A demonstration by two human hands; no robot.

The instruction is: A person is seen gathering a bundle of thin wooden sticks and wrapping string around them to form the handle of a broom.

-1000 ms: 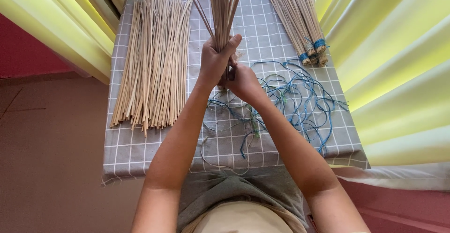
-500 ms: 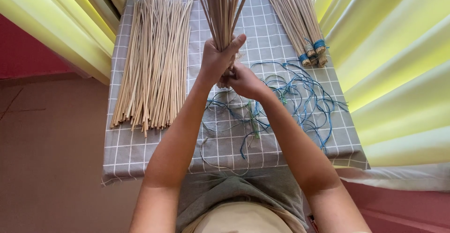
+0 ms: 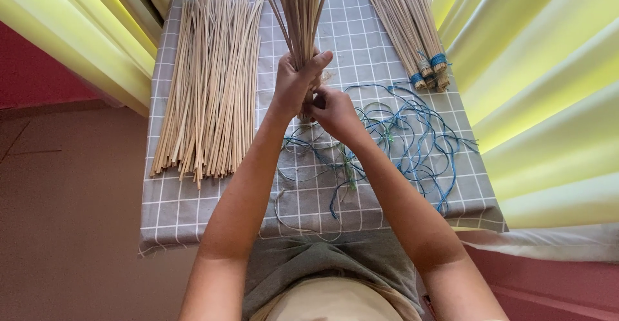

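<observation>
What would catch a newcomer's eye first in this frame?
First, the two hands at the centre: the left hand grips a bundle of thin sticks held upright, with the right hand at its base. On the grey checked cloth, a loose pile of pale sticks lies to the left, tied bundles lie at the upper right, and tangled blue strings spread beneath the right forearm.

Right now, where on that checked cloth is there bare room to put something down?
The strip between the loose sticks and the left forearm is bare, as is the near left corner of the checked cloth. The right half is crowded with tangled blue cords and tied bundles.
</observation>
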